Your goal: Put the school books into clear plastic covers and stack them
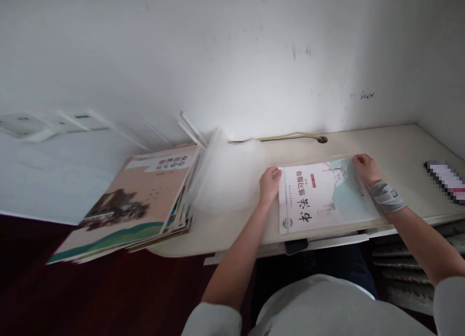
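A calligraphy workbook (319, 205) lies on the white desk in front of me, its cover facing up and turned sideways, white on the left and pale green on the right. My left hand (269, 184) is closed on its left edge near the upper corner. At the upper right corner, my right hand (366, 168) pinches the edge with curled fingers; a grey band (387, 196) wraps that wrist. Just left of my left hand lie translucent plastic sheets (228, 181), blurred, which look like clear book covers.
A stack of books (123, 205) sits at the desk's left end, overhanging the edge. A phone (446, 181) lies at the right. Yellow and dark cables (286, 136) run along the wall to a desk hole (322, 139). A dark object (296, 247) shows beneath the front edge.
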Demonstrator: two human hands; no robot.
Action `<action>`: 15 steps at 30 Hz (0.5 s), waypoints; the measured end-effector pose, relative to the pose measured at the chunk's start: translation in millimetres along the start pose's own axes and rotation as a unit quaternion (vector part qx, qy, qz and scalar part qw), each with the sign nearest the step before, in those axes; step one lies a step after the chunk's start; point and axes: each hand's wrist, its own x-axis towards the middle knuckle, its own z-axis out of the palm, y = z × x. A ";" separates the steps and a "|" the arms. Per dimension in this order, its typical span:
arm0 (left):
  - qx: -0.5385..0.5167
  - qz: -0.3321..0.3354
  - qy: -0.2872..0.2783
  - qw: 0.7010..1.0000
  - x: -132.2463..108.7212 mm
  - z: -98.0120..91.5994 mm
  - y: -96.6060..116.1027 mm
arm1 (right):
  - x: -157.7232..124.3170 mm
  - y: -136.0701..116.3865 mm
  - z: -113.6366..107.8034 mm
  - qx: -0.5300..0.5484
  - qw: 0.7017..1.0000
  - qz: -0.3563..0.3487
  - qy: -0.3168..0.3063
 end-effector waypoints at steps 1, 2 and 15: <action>-0.019 -0.010 0.009 1.000 1.1 -0.7 1.2 | 1.4 -2.6 -0.9 0.011 1.000 0.004 0.006; -0.035 -0.019 0.017 0.999 1.8 -1.5 3.0 | 2.2 -6.0 -2.3 0.021 1.000 0.008 0.014; -0.112 0.031 -0.173 0.978 18.6 -42.9 30.2 | 18.4 -33.2 -67.2 0.154 0.959 -0.006 -0.239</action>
